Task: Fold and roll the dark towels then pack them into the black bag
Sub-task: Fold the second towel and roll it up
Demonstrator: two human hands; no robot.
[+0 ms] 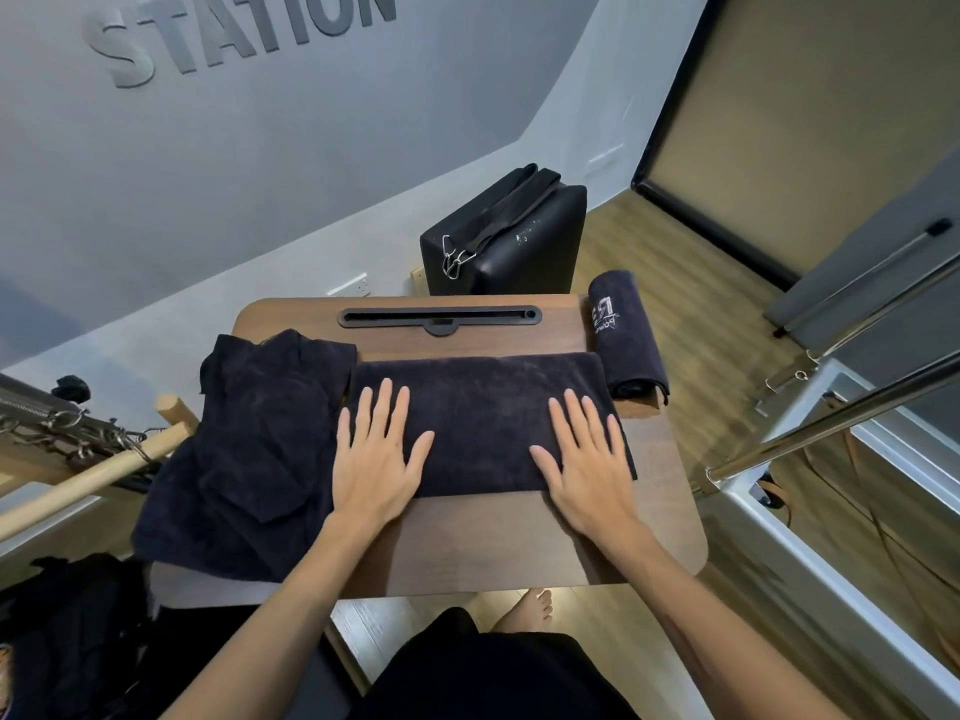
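Observation:
A dark towel lies folded into a long strip across the middle of the wooden table. My left hand rests flat on its left part, fingers straight and spread. My right hand lies flat on its right part in the same way. A rolled dark towel with white lettering sits at the table's right edge. A heap of unfolded dark towels covers the table's left side. A black bag lies low at the left, partly cut off.
A black padded box with straps and metal clips stands on the floor behind the table. A slot runs along the table's far edge. Wooden dowels and springs lie left. Metal bars cross the right side.

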